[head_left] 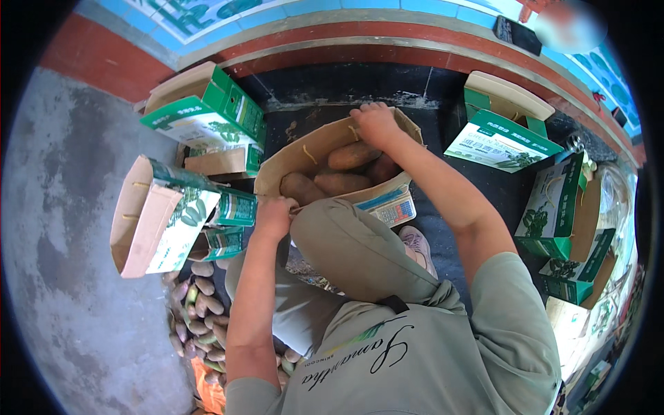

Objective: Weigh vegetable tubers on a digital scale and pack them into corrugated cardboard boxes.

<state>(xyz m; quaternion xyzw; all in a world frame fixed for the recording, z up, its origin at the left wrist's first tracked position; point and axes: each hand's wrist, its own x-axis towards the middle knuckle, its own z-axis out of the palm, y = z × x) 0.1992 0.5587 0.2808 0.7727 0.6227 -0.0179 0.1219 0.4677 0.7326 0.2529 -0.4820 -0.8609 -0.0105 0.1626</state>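
An open cardboard box with yellowish rope handles stands in front of my knees, holding several large, brown, radish-like roots. My right hand reaches across it, its fingers closed over the far rim beside a rope handle. At the near left corner, my left hand grips the rim, next to my raised knee. Under the box's near right side shows a scale with a keypad; the rest of it is hidden by the box.
Green and white cartons stand open on the left, one tilted. More cartons are on the right, some on their side. A pile of radishes lies by my left leg near orange material. A low wall runs behind.
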